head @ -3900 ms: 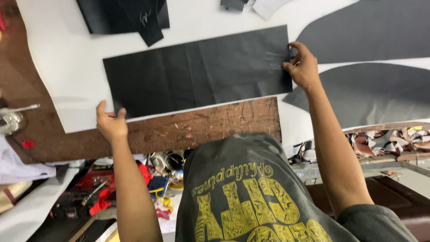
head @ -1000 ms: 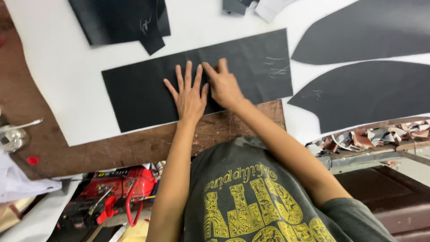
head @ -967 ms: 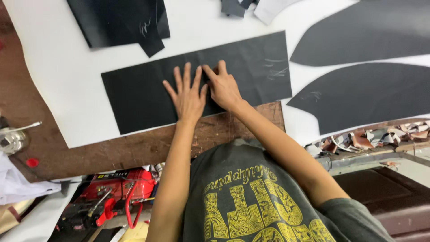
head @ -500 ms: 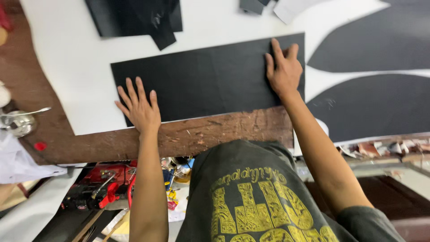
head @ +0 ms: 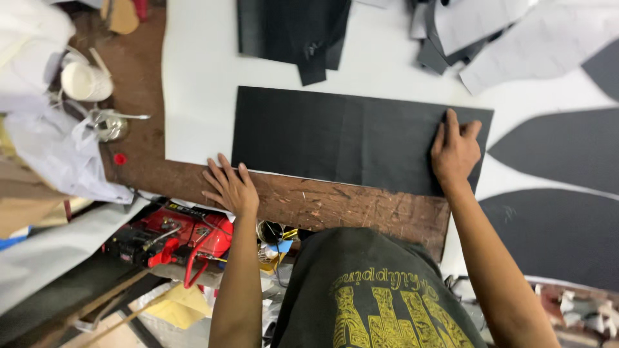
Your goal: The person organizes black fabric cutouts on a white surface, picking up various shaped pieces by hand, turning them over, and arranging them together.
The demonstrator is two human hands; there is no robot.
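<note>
While my right hand (head: 455, 149) presses flat and open on the black rectangular sheet (head: 348, 138) lying on the counter (head: 193, 96), my left hand (head: 230, 187) rests open near the sheet's lower-left corner

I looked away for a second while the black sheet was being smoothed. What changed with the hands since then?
Both hands slid apart from the middle of the black rectangular sheet. The right hand now presses flat near its right edge; the left hand has come off it onto the brown board at the lower left corner. Nothing was grasped. The sheet stays flat on the white paper.
</note>
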